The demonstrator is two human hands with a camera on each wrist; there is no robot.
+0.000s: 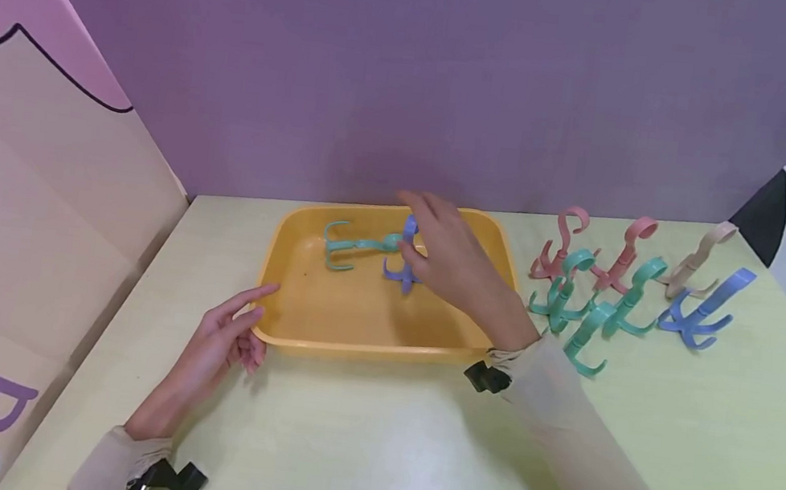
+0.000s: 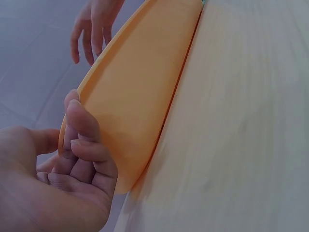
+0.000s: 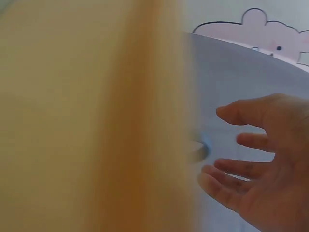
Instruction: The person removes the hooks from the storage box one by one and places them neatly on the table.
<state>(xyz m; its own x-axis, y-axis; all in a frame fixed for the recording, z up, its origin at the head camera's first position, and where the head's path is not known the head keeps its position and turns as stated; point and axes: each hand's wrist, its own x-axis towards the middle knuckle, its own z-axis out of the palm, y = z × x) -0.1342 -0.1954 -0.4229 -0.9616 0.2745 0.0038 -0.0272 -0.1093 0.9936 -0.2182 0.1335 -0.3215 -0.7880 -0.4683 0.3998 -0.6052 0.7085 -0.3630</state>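
Note:
A shallow orange-yellow tray [image 1: 326, 318] sits on the table. My left hand [image 1: 214, 346] holds its near left corner; in the left wrist view the thumb and curled fingers lie on either side of the rim. Inside the tray, a green multi-pronged plastic hook [image 1: 364, 244] lies on its side, and a blue multi-pronged hook [image 1: 402, 274] stands upright. My right hand [image 1: 453, 256] hovers over the tray just right of the blue hook, partly covering it. Its fingers are spread and relaxed, with nothing between them in the right wrist view, where a hook's curl [image 3: 203, 149] shows behind the rim.
Right of the tray stand several more hooks: pink ones [image 1: 625, 255], green ones [image 1: 630, 300], a beige one [image 1: 699, 260] and a blue one [image 1: 701, 312]. A purple panel [image 1: 411, 85] rises behind the table [image 1: 356, 443], with a printed panel [image 1: 39, 221] at left.

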